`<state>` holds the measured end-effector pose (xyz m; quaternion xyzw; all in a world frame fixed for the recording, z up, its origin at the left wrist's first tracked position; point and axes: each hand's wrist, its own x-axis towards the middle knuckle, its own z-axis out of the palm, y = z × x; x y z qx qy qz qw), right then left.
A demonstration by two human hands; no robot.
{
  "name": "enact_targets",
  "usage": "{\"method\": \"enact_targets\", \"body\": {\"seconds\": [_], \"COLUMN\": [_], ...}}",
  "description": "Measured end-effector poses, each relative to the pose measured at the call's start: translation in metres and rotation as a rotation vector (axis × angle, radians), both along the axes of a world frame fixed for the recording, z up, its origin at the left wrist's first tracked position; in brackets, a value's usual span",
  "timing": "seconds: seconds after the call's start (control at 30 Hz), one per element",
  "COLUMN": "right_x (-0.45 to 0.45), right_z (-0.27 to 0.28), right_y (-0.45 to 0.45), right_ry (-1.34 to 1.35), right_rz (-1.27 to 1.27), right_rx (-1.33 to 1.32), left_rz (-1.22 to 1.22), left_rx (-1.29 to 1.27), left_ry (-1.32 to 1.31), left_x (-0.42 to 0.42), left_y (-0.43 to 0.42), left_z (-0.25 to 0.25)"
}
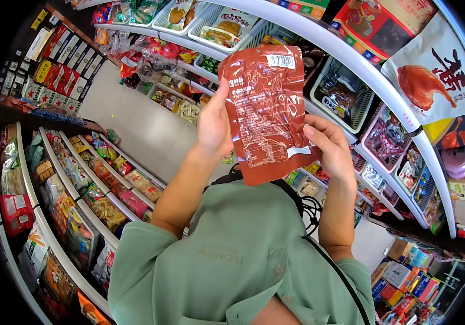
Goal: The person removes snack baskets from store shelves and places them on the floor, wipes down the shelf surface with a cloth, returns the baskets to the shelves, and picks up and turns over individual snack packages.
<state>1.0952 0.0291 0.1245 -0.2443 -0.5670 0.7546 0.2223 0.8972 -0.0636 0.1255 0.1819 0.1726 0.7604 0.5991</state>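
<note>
A shiny reddish-brown snack pouch is held up in front of my chest, its printed back and white barcode label facing me. My left hand grips its left edge, with the thumb along the side and the fingers hidden behind. At the lower right edge, my right hand pinches the pouch between thumb and fingers. The pouch leans slightly, and its top lies just in front of the shelf with baskets of packaged food.
Curved shelves ahead carry a white basket, a dark-filled basket and a pink basket of packets. More snack shelves stand at left. Stacked cartons are at far left, beyond the pale floor. A black cord hangs over my green shirt.
</note>
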Motion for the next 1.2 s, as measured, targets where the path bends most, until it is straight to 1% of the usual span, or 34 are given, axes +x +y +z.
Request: {"method": "enact_targets", "body": {"seconds": [0.03,0.13,0.23,0.33,0.4,0.47,0.5,0.53,0.63,0.77,0.83,0.9,0.97,1.1,1.2], "right_x": [-0.001,0.0,0.001,0.0,0.0,-0.002,0.002,0.001,0.0,-0.001,0.001,0.001,-0.003,-0.007,-0.002], "right_z": [-0.001,-0.011,-0.017,-0.011,-0.011,-0.014,-0.02,-0.021,-0.012,-0.009,-0.016,-0.017,-0.011,-0.006,-0.019], "right_y": [-0.002,-0.004,-0.004,-0.006,-0.008,-0.008,-0.005,-0.004,-0.007,-0.008,-0.005,-0.004,-0.007,-0.008,-0.003], "right_ry": [0.028,0.055,0.06,0.071,0.06,0.062,0.04,0.018,0.015,0.016,0.012,0.002,0.078,0.049,0.032], "right_rz": [-0.014,-0.028,-0.053,-0.009,-0.022,-0.024,-0.003,0.016,0.025,0.027,0.041,0.047,0.016,0.019,0.03], "right_rx": [-0.088,-0.151,-0.185,-0.191,-0.175,-0.156,-0.11,-0.063,-0.066,-0.069,-0.064,-0.059,-0.111,-0.147,-0.12], "left_rz": [0.025,0.085,0.071,0.053,0.052,-0.056,-0.011,-0.003,-0.045,-0.026,0.053,0.032,-0.004,0.012,0.027], "left_rx": [-0.038,-0.108,-0.105,-0.1,-0.101,-0.003,-0.056,-0.054,0.029,0.043,-0.024,-0.033,-0.045,-0.063,-0.131], "left_ry": [0.019,0.084,0.076,0.066,0.071,0.026,0.022,0.029,0.009,0.047,0.102,0.069,0.018,-0.039,-0.037], "left_x": [0.0,-0.001,-0.002,-0.003,-0.004,-0.005,-0.004,-0.004,-0.005,-0.005,-0.004,-0.007,-0.01,-0.012,-0.013], "left_y": [0.001,0.001,0.0,0.0,0.0,0.0,-0.001,-0.001,-0.002,-0.002,-0.003,-0.001,0.002,0.006,0.007], "left_z": [0.002,0.004,0.005,0.005,0.004,0.004,0.005,0.004,0.003,0.004,0.007,0.003,0.002,-0.007,-0.012]}}
